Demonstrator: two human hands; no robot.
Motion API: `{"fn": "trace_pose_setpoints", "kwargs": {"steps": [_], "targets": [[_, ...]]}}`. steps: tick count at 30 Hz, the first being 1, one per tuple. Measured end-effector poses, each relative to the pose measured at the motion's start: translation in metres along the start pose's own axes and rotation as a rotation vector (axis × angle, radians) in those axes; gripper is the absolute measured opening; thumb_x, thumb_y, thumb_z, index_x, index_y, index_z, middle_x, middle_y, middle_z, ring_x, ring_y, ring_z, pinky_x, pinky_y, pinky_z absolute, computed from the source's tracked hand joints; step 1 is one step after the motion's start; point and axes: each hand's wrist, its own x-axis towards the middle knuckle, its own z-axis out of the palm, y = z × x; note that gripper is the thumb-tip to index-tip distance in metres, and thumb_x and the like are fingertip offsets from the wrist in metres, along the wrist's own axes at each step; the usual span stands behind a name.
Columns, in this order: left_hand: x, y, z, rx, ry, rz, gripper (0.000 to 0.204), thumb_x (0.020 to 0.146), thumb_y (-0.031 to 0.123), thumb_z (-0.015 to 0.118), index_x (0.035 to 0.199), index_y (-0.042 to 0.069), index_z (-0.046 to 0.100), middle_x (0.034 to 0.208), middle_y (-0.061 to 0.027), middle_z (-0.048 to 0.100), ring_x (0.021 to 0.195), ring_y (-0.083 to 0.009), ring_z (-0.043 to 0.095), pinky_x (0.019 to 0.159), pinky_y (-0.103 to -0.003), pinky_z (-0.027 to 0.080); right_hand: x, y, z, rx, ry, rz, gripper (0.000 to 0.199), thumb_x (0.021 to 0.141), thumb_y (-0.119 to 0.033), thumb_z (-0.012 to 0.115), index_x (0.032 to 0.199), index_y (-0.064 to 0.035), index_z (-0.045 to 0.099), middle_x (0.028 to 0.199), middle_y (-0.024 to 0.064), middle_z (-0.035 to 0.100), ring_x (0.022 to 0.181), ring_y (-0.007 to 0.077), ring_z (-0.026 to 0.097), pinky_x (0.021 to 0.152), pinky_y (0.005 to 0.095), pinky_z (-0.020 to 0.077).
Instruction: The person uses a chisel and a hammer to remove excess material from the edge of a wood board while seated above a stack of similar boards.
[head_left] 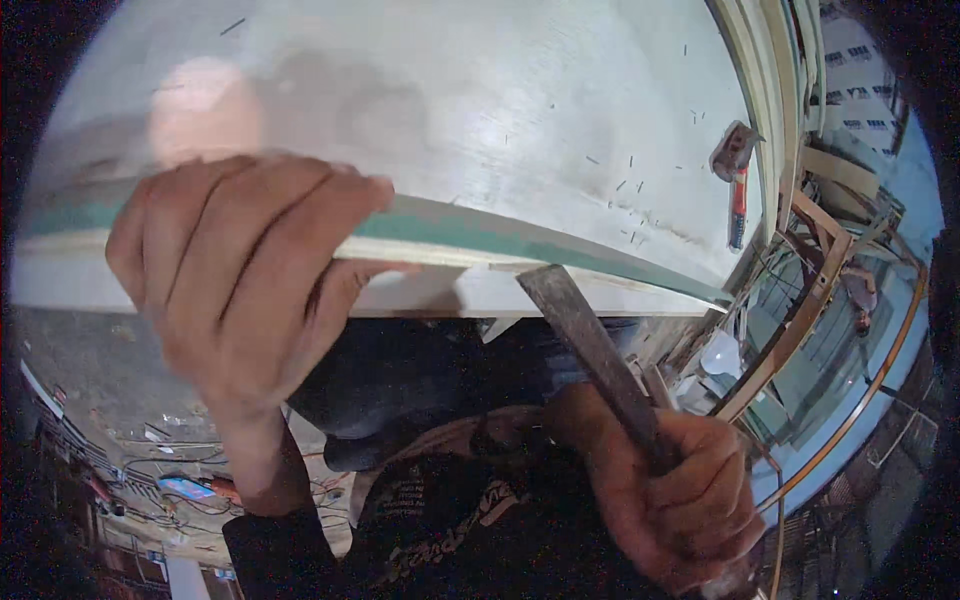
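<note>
My left hand (245,270) is closed over a long green and cream strip (450,228), fingers on top and thumb below. The strip runs along the near edge of a large pale work surface (480,110). In my right hand (690,500) is a flat, dark metal bar (590,350), shaped like a file or chisel blade; I cannot tell which. Its broad end rests at or very near the strip's cream edge, right of my left hand. The bar slants down to my closed fingers, which hide its other end.
A hammer-like tool (738,185) with a red and black handle lies at the right of the surface, among scattered small dark slivers. Long pale strips (765,80) line the right edge. Beyond are wooden frames (800,310) and another person (861,295). Cords and tools lie lower left.
</note>
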Motion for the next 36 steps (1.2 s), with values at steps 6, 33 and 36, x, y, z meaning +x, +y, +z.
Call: {"fn": "trace_pose_setpoints", "kwargs": {"steps": [6,33,36], "targets": [[0.006,-0.001,-0.006,-0.003,-0.071,0.039,0.034,0.071,0.022,0.083,0.102,0.01,0.077,0.1,-0.0038,0.077,0.092,-0.0239,0.072,0.087,-0.041,0.052,-0.003,0.008,0.0,-0.008,-0.027,-0.054,0.027,0.098,-0.021,0.064,0.077,-0.0151,0.049,0.06,-0.0074,0.044,0.046,0.0031,0.042,0.039,0.0213,0.0355],[0.004,0.006,0.005,0.017,0.148,0.025,0.036,0.067,0.029,0.088,0.099,0.016,0.077,0.101,0.0002,0.074,0.1,-0.0238,0.066,0.091,-0.04,0.045,0.08,-0.039,-0.049,0.277,0.404,0.523,0.044,0.09,-0.047,0.077,0.078,-0.0097,0.056,0.08,0.0055,0.051,0.063,0.0151,0.048,0.05,0.0246,0.0391],[0.004,0.004,0.007,0.027,0.168,0.061,0.037,0.068,0.031,0.088,0.099,0.014,0.076,0.1,-0.0004,0.075,0.099,-0.0254,0.067,0.09,-0.04,0.046,0.091,-0.039,-0.08,0.59,0.372,0.567,0.046,0.083,-0.048,0.084,0.082,-0.0091,0.059,0.078,0.004,0.054,0.062,0.0145,0.049,0.053,0.0245,0.0453]]}}
